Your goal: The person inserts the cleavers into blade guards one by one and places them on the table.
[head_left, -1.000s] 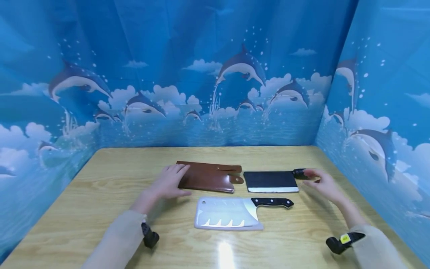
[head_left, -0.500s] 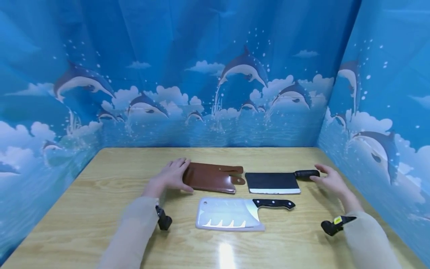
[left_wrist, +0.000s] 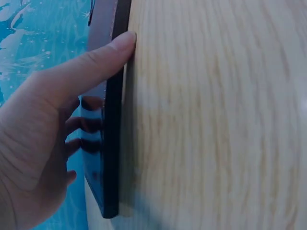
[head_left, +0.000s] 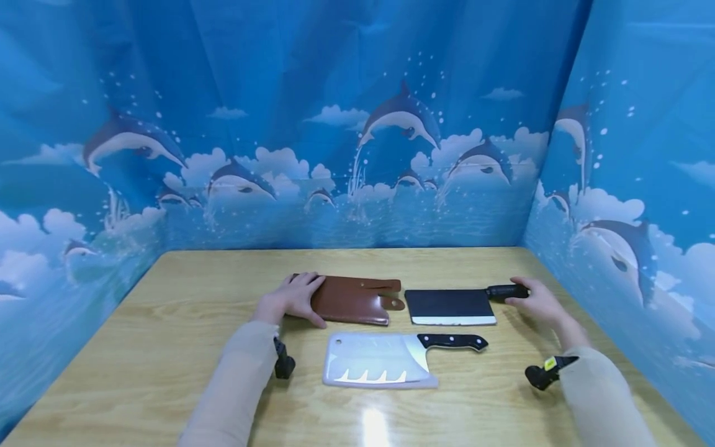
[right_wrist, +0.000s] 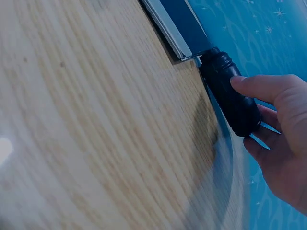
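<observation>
In the head view, a brown leather knife sheath (head_left: pixel 349 301) lies flat left of centre, its snap strap pointing right. My left hand (head_left: pixel 296 297) holds its left end. The thumb presses the near edge of the sheath (left_wrist: pixel 112 110) in the left wrist view, and the fingers reach over its glossy top. To the right lies a black-bladed cleaver (head_left: pixel 449 304) with a pale cutting edge. My right hand (head_left: pixel 539 303) pinches the end of its black handle (right_wrist: pixel 230 93), thumb on the near side and fingers behind. The blade lies on the table.
A second cleaver (head_left: pixel 374 360), its blade in a clear cover and its handle black with rivets, lies nearer on the wooden table (head_left: pixel 167 347). Blue dolphin curtains (head_left: pixel 335 124) stand along the back and sides. A wrist camera (head_left: pixel 283 361) sits on each sleeve.
My right hand has drawn back along the cleaver's handle and its thumb now rests on it. My left hand has shifted slightly on the sheath's left end. The second cleaver stays put.
</observation>
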Demonstrator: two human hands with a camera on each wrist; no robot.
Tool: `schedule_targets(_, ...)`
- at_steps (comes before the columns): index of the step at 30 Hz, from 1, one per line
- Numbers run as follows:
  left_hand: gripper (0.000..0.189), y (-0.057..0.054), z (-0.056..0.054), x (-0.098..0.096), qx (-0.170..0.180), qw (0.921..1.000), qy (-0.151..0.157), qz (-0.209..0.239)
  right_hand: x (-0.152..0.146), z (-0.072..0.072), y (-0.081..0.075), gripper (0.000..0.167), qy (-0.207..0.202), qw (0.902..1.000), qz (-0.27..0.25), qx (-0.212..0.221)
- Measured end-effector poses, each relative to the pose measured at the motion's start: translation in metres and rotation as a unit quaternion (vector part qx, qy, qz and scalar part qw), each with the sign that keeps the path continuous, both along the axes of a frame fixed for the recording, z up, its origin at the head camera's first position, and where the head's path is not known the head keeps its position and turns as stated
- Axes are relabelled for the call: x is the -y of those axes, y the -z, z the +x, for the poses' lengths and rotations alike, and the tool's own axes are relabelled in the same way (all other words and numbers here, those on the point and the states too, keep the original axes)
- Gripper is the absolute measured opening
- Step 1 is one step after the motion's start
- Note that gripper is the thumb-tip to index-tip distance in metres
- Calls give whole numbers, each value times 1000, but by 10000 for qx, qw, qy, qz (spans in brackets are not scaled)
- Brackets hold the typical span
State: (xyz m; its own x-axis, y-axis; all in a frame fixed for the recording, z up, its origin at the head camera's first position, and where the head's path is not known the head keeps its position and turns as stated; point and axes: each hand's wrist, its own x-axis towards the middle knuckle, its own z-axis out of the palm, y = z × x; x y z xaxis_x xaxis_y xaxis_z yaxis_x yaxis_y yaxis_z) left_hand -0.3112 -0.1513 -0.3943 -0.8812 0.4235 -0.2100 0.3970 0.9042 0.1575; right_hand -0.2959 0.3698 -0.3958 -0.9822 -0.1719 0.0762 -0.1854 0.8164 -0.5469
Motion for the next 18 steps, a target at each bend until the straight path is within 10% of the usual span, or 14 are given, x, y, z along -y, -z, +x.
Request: schedule_targets(18,118,-8,2,-8,557,9970,-473,-252,0,3,5,55,63,9987,172,-485)
